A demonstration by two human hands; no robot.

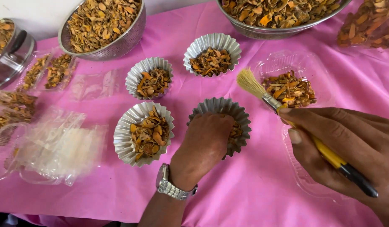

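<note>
The fluted metal cup [228, 110] nearest the middle of the pink table cover [245, 189] sits just below and between the other cups, and it holds dried orange-brown chips [235, 132], most of them hidden. The left hand [207, 143] reaches down into it from below, knuckles up and fingers curled inside the cup, pressed among the chips; whether the fingers pinch anything cannot be told. A metal wristwatch [171, 188] circles that wrist.

The right hand [350, 147] comes in from the right edge, closed around a paintbrush [287, 115] with a yellow and black handle. Its pale bristles point up and left, ending just beside the cup's upper right rim and over the edge of a clear plastic clamshell tray [325, 71], which carries its own heap of the same chips.

Three more fluted cups are filled with chips: one just left of the held cup [123, 138], one above that [137, 73], and one further up to the right [228, 44]. A perforated steel bowl [127, 42] full of chips stands at the upper left, a second, larger steel bowl [261, 31] at the top edge. At the left lie empty clear plastic trays [55, 147] in a loose pile, with filled packs [51, 71] above them and a steel pot [9, 63] at the far left.
</note>
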